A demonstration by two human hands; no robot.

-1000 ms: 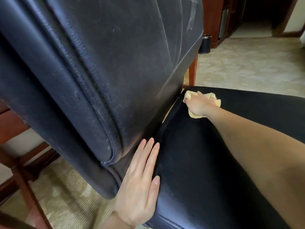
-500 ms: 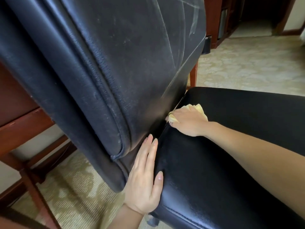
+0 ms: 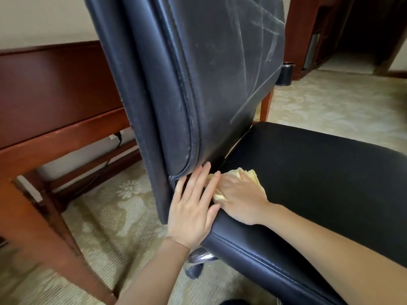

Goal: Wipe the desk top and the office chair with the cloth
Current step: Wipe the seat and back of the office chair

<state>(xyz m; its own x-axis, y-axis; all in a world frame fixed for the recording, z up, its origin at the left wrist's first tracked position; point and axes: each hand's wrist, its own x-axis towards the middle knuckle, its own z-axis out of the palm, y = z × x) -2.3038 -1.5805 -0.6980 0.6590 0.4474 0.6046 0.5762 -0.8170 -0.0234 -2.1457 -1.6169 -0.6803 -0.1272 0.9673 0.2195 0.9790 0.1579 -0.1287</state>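
Pressing the cloth [image 3: 251, 175] onto the office chair [image 3: 308, 172] seat, right hand [image 3: 241, 198] clamped on it, left hand [image 3: 191, 214] flat alongside, grip apart.

We see a pale patterned carpet [image 3: 330, 102] across the floor. A black bin [image 3: 286, 74] stands on it far off, just beside a dark wooden cabinet [image 3: 300, 29]. A cream wall [image 3: 44, 18] rises at far left.

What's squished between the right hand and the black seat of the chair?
A crumpled yellow cloth lies between the right hand and the black leather chair seat, bunched under the palm. The head view shows it.
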